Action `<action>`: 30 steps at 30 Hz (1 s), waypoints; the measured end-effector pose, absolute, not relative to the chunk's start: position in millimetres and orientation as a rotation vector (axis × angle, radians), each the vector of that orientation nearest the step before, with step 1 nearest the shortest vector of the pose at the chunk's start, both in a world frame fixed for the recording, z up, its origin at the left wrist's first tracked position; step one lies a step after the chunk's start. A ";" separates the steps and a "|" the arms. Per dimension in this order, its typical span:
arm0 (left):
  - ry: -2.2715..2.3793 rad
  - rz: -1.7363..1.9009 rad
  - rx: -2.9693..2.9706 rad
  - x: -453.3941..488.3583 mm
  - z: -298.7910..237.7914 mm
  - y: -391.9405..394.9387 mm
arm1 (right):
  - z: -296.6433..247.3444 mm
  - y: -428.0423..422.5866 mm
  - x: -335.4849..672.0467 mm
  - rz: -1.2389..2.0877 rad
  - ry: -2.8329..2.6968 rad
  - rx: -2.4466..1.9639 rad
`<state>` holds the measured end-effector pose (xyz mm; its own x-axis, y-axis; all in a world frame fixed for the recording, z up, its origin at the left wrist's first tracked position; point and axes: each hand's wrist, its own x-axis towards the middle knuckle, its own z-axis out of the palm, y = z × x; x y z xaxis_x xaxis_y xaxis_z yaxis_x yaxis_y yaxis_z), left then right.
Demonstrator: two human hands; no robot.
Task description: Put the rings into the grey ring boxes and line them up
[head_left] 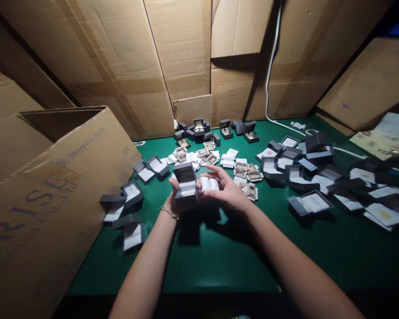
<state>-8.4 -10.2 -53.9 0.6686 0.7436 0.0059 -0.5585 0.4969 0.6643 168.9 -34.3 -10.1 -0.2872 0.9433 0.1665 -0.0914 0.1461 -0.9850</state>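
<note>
My left hand point(174, 197) grips a dark grey jewellery box point(185, 181) whose lid is raised, showing a pale lining. Just to its right, my right hand point(228, 188) has its fingers curled round a white cushioned insert point(209, 184), close against the box. Both are held above the green table point(219, 266). Beyond my hands lie several loose white and beige inserts point(241, 167). A bracelet point(169, 213) circles my left wrist.
Many open grey boxes point(310, 203) are strewn on the right, and several point(133, 235) on the left. Boxes with filled insides point(226, 128) stand at the back. A large carton point(69, 186) borders the left; stacked cartons point(186, 48) wall the back, with a white cable point(269, 79) hanging down.
</note>
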 end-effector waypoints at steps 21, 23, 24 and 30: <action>0.294 0.869 0.626 0.5 -38.6 -15.2 | -25.1 -32.8 163.2 0.678 -1.522 -1.141; 0.292 0.868 0.644 0.4 -38.9 -14.2 | -26.6 -33.4 161.9 0.706 -1.481 -1.135; 0.299 0.875 0.650 0.1 -38.4 -13.8 | -27.5 -33.3 161.5 0.721 -1.457 -1.127; 0.300 0.894 0.655 -1.8 -32.3 -14.3 | -25.4 -31.1 167.1 0.694 -1.512 -1.061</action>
